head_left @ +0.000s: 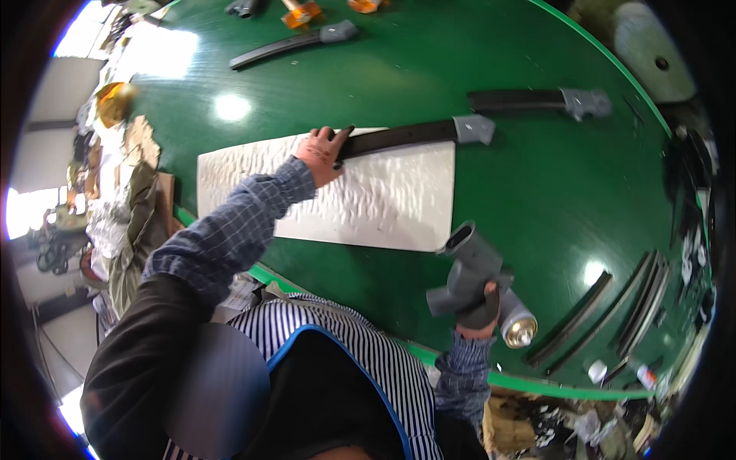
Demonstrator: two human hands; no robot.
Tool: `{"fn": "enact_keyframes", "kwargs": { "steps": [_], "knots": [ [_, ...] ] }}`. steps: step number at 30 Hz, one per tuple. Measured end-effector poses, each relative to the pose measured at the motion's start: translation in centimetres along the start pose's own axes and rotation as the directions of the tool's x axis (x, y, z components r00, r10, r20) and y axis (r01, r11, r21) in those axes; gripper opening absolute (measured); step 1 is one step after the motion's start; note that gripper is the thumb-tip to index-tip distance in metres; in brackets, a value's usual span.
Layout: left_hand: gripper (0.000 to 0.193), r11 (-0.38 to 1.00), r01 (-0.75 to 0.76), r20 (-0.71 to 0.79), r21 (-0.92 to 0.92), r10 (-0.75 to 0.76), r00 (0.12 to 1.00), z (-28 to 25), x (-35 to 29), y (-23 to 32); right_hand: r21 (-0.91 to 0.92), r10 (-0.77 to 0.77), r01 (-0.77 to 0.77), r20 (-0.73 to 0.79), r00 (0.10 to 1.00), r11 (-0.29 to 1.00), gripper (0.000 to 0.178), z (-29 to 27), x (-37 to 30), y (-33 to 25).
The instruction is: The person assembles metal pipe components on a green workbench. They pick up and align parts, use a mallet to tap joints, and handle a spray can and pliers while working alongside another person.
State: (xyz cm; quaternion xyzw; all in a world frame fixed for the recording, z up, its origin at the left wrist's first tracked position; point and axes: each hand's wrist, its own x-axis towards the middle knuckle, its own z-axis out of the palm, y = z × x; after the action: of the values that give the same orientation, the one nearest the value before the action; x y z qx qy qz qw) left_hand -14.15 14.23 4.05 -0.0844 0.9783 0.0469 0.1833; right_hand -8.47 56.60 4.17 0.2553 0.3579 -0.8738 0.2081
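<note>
Down low, closest to the person, is the right hand. It wears a dark glove and is wrapped tight around a grey plastic piece with an open tube end that points up. The hand holds it up just above the green table. Just beside that hand sits a shiny metal can, right by the table's near edge. To the right of the can, a few long dark strips lie side by side, and small bottles sit near the edge below them.

A bit farther out lies a white bumpy sheet, flat on the table. The left arm, in a blue checked sleeve, reaches across it. The left hand wears an orange glove with black fingertips. It rests at the far edge of the sheet and its fingers press down on the near end of a long black blade. I cannot tell if the fingers curl around it or only lie on top. The blade runs off to the right and ends in a grey cap.

Farther still, to the right, a second black blade with a grey end lies alone. At the far side of the table a third black blade lies slanted, with small orange things near it.
</note>
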Motion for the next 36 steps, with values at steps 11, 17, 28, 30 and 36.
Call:
{"fn": "enact_keyframes", "kwargs": {
  "steps": [11,17,28,30,36],
  "knots": [
    [0.033,0.592,-0.597,-0.607,-0.541,0.216,0.765,-15.8,-7.1,-3.1,0.208,-0.404,0.385,0.056,0.913,0.899,0.052,13.5,-3.7,-1.1],
    [0.025,0.054,-0.830,-0.830,-0.554,-0.108,0.547,-21.8,-10.1,-8.3,0.176,-0.501,0.472,0.195,0.844,0.864,0.050,22.1,-9.1,2.0],
    [0.036,-0.062,-0.670,-0.667,-0.740,0.201,0.718,-16.5,-17.2,-15.8,-0.426,-0.604,0.853,0.607,0.517,0.302,0.048,34.1,-15.3,8.7],
    [0.034,0.018,-0.661,-0.645,-0.750,0.206,0.736,-15.6,-17.3,-16.5,-0.444,-0.571,0.828,0.602,0.558,0.342,0.051,35.4,-15.8,9.0],
    [0.040,-0.192,-0.601,-0.628,-0.776,0.325,0.707,-14.6,-17.0,-17.9,-0.463,-0.364,0.824,0.743,0.562,0.326,0.061,38.9,-14.2,9.5]
  ]
}}
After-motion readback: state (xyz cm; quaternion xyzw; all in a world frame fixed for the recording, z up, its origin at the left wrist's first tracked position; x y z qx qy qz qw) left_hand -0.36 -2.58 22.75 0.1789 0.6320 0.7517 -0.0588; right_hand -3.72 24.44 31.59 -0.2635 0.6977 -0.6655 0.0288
